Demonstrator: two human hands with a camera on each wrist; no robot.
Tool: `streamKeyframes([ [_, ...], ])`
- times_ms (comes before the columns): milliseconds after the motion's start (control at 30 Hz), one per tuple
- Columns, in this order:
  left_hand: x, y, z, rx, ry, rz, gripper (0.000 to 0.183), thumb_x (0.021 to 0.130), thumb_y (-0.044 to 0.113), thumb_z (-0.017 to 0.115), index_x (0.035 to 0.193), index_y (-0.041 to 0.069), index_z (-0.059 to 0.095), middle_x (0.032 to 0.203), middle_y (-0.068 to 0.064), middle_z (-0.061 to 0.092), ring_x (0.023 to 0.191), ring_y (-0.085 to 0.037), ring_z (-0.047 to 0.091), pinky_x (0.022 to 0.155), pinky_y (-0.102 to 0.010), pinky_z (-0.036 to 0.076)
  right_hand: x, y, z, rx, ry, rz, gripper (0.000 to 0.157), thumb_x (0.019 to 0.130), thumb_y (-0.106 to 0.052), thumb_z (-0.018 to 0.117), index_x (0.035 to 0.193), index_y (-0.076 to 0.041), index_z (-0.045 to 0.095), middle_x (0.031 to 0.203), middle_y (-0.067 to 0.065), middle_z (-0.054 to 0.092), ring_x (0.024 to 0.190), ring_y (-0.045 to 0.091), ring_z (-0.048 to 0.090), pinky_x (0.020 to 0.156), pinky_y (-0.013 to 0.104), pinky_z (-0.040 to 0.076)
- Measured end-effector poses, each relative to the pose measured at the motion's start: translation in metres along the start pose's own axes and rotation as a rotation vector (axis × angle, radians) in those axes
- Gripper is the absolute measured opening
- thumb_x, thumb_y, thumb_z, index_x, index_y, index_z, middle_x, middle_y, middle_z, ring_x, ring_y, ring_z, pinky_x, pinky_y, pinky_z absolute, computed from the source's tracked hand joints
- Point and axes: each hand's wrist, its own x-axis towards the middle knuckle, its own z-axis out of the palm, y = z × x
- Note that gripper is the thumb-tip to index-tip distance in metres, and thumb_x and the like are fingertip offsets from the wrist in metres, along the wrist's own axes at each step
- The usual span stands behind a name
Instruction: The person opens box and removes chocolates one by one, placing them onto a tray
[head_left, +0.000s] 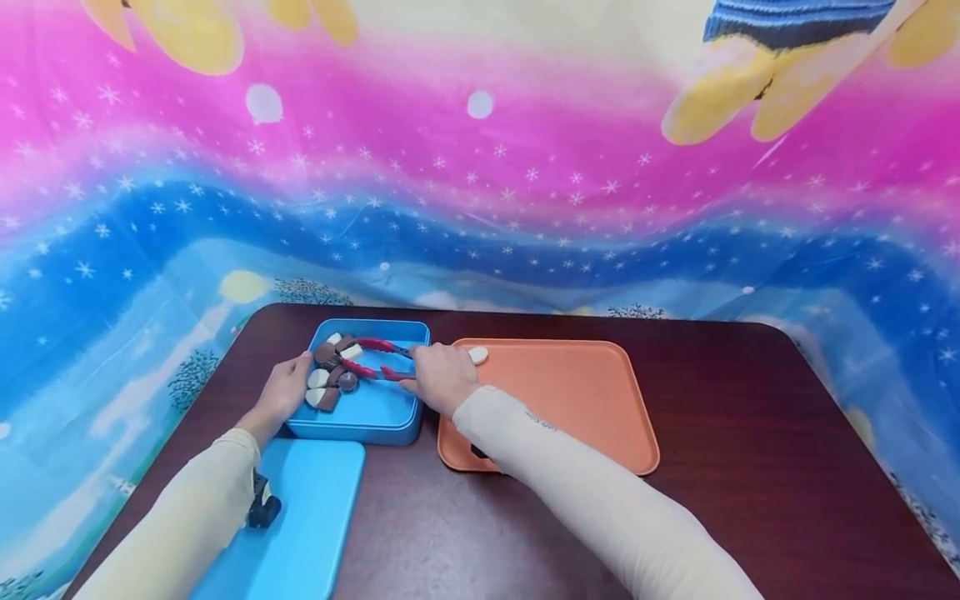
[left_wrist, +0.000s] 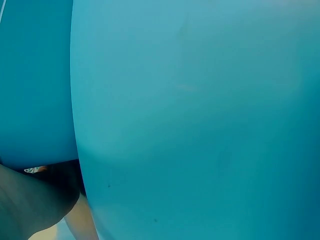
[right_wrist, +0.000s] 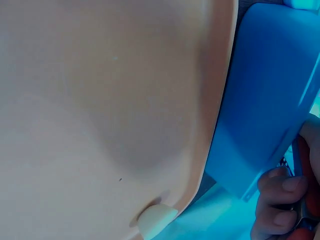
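The white block (head_left: 351,352) lies inside the blue box (head_left: 397,431), to the left of the right hand (head_left: 446,377) as we look down from the head camera. It sits between the 2 red arms of the tongs (head_left: 377,343), which stand apart; whether either tip touches it, we cannot tell. We see the tongs' long axis running roughly sideways, tips to the left, and the right hand's fingers curled round the end nearer us on the right.

Close about the tips lies a cluster of brown and white pieces (head_left: 335,377), with a round brown disc (head_left: 326,355) at its left, gathered along the box's left side. Measured to the cluster itself, the left hand (head_left: 283,390) is nearer: it rests against the outside of the left wall, its top at the rim. Its fingers are mostly hidden, so we cannot tell whether they pinch that wall.

The blue floor shows between the cluster and the right wall, below the tongs. Just beyond that wall, across a narrow strip of table (head_left: 735,417), we find the orange tray (head_left: 555,400), with 1 white oval piece (head_left: 478,356) at its far left corner and the right forearm crossing over it. A blue lid (head_left: 315,500) lies in front of the box, under the left forearm.
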Motion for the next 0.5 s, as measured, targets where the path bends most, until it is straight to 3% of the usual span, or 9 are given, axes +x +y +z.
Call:
streamKeyframes([
  [233, 0.000, -0.002, 0.002, -0.001, -0.006, -0.010, 0.077, 0.108, 0.051, 0.010, 0.157, -0.007, 0.020, 0.162, -0.033, 0.024, 0.151, -0.052, 0.022, 0.122, -0.065, 0.022, -0.003, 0.000, 0.003, 0.018, 0.016, 0.007, 0.046, 0.090, -0.055, 0.070, 0.118, -0.019, 0.070, 0.072, -0.003, 0.064, 0.061, 0.011, 0.057, 0.053, 0.025, 0.051],
  [433, 0.000, -0.003, 0.002, 0.000, -0.008, -0.011, 0.077, 0.109, 0.051, 0.010, 0.157, -0.008, 0.022, 0.157, -0.035, 0.031, 0.149, -0.052, 0.027, 0.121, -0.066, 0.025, -0.008, 0.004, 0.000, 0.092, 0.037, 0.028, 0.056, 0.091, -0.055, 0.070, 0.136, -0.022, 0.065, 0.071, -0.001, 0.067, 0.059, 0.011, 0.057, 0.048, 0.025, 0.047],
  [500, 0.000, -0.002, 0.001, 0.003, 0.009, -0.006, 0.077, 0.109, 0.051, 0.011, 0.149, -0.009, 0.038, 0.140, -0.038, 0.046, 0.141, -0.052, 0.037, 0.117, -0.063, 0.035, -0.010, 0.006, -0.005, 0.127, 0.061, 0.040, 0.059, 0.091, -0.055, 0.070, 0.139, -0.023, 0.063, 0.067, -0.002, 0.064, 0.058, 0.012, 0.057, 0.047, 0.026, 0.046],
])
